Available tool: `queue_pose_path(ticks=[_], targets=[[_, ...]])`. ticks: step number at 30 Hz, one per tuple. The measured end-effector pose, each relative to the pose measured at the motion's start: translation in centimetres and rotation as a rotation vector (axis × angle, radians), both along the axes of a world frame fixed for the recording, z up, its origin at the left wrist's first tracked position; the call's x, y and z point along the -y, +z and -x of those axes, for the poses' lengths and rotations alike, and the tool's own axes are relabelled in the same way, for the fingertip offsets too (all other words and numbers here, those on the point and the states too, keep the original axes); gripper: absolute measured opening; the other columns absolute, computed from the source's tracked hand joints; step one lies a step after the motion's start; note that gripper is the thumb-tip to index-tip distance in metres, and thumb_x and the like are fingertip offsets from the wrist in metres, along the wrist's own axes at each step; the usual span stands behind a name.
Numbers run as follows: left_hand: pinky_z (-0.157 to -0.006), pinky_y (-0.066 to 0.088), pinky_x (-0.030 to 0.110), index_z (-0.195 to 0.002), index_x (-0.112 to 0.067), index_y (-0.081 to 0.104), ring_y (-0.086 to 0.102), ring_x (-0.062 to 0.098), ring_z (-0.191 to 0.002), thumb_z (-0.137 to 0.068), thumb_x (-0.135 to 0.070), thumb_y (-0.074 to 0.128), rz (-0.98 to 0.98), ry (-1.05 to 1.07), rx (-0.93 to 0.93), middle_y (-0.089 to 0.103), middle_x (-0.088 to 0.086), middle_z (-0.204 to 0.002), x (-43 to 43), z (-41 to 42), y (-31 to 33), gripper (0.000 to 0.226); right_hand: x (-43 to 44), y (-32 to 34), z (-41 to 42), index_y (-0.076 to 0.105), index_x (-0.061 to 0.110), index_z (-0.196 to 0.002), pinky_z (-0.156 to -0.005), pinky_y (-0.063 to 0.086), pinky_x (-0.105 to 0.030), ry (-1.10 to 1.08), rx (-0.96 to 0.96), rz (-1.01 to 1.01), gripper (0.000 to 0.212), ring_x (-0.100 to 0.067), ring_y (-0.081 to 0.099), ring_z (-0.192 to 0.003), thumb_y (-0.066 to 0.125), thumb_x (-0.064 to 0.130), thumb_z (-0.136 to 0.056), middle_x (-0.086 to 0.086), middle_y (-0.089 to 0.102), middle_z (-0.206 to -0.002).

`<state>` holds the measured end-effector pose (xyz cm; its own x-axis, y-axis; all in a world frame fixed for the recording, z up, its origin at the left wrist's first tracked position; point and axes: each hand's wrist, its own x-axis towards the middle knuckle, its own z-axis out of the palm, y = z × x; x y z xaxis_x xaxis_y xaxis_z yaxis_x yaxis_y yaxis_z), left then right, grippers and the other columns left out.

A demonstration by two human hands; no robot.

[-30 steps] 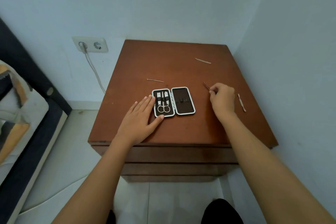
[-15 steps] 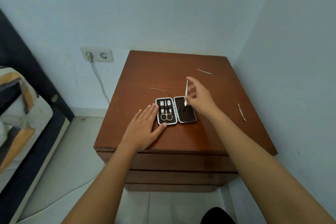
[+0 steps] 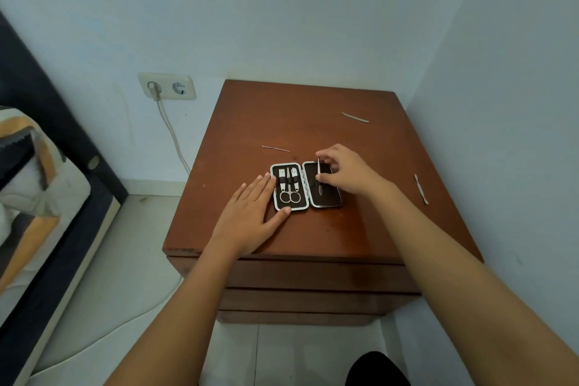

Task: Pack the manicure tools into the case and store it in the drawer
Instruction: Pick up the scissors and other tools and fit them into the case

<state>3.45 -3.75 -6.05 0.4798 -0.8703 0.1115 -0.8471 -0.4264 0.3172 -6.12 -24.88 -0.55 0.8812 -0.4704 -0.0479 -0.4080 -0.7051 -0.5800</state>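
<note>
A small manicure case (image 3: 326, 202) lies open on the brown nightstand (image 3: 313, 122). Its left half holds scissors (image 3: 291, 189) and a clipper under a strap. My left hand (image 3: 250, 216) lies flat on the table, fingertips and thumb against the case's left edge. My right hand (image 3: 347, 172) pinches a thin metal tool (image 3: 319, 177) and holds it lengthwise over the right half of the case. Three more thin tools lie loose: one (image 3: 275, 148) behind the case, one (image 3: 355, 117) at the back right, one (image 3: 420, 189) near the right edge.
The nightstand stands in a corner, walls behind and to the right. Its drawer fronts (image 3: 313, 279) are shut below the top. A wall socket (image 3: 167, 86) with a cable is on the left, and a bed (image 3: 37, 185) runs along the left side.
My right hand picked up a thin tool right of the case, carried it over the case, and now lowers it onto the right half. My left hand stayed at the case.
</note>
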Motion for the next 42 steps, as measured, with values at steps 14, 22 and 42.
queue_pose_path(ticks=[14, 22, 42], targets=[[-0.116, -0.002, 0.027, -0.149, -0.022, 0.006, 0.001, 0.005, -0.144, -0.079, -0.070, 0.007, -0.008, 0.005, 0.004, 0.008, -0.005, -0.158, 0.1, 0.0, 0.0, 0.085, -0.9, -4.1, 3.8, 0.028, 0.016, -0.144, -0.117, 0.016, -0.032, -0.065, 0.106, 0.154, 0.048, -0.016, 0.018, -0.144, 0.033, 0.032, -0.099, -0.003, 0.027, -0.155], [-0.116, -0.002, 0.026, -0.149, -0.023, 0.007, 0.003, 0.004, -0.143, -0.081, -0.070, 0.011, 0.013, -0.004, 0.013, 0.008, -0.006, -0.158, 0.1, -0.4, -0.2, 0.083, 8.2, -4.2, -1.7, 0.013, 0.008, -0.147, -0.119, 0.004, -0.039, -0.347, -0.148, 0.312, 0.067, -0.024, 0.004, -0.147, 0.030, 0.046, -0.096, -0.011, 0.008, -0.159], [-0.117, 0.002, 0.028, -0.149, -0.022, 0.011, 0.007, 0.006, -0.144, -0.077, -0.072, 0.011, -0.007, 0.013, -0.014, 0.013, -0.005, -0.157, -0.1, 0.3, 0.6, 0.088, -0.1, -4.5, 5.3, 0.065, 0.003, -0.106, -0.086, 0.045, -0.040, -0.408, 0.292, 0.308, 0.023, -0.029, 0.052, -0.098, 0.049, 0.011, -0.091, -0.013, 0.058, -0.103]])
